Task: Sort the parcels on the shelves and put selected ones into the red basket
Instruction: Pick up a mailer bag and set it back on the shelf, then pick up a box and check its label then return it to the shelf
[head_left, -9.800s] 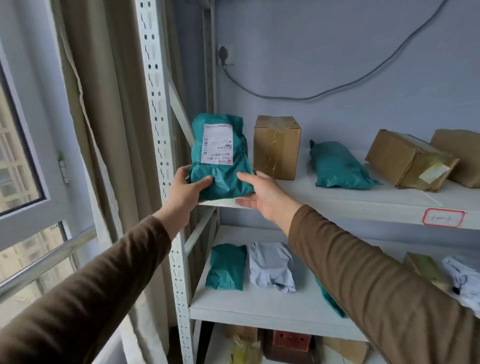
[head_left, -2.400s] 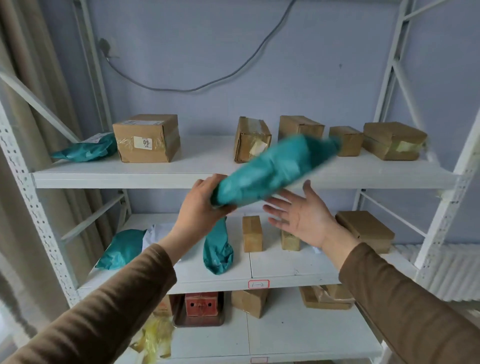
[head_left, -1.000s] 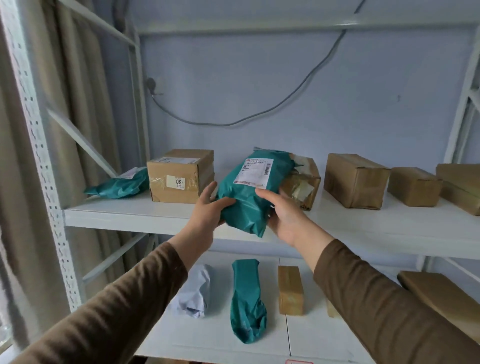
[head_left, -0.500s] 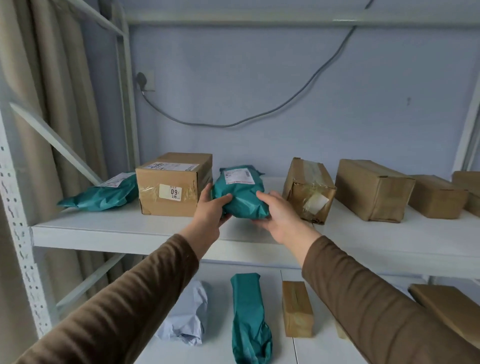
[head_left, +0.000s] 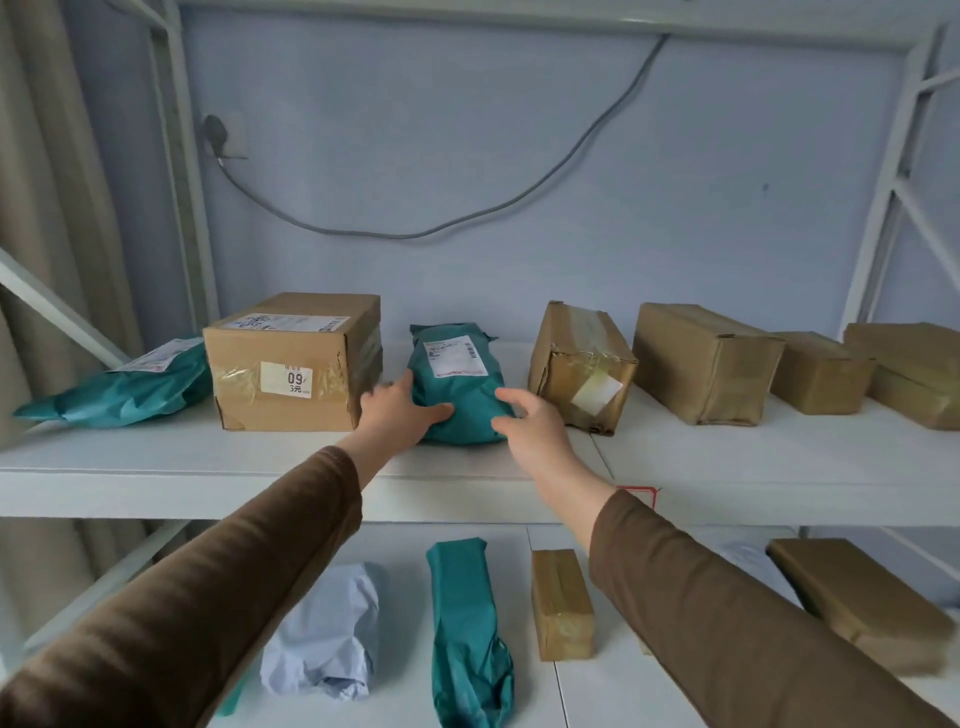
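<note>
Head view. Pale blue wall, white metal shelf (head_left: 156, 467). Teal poly-mailer parcel (head_left: 460, 387), soft, crinkled, label up, lies between taped cardboard box (head_left: 293, 361) and dented carton (head_left: 579, 364). Left hand (head_left: 397, 413) touches parcel, fingers extended; right hand (head_left: 524, 423) just beside it, grip relaxed, holding nothing. Red basket unseen. Risk: slick film slides; a nudge could shift neighbouring carton.

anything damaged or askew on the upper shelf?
Yes: the taped cardboard box right of the green parcel looks crumpled at its front corner, sits turned at an angle to the shelf edge, and has a loose-looking white label. The other boxes look intact.
</note>
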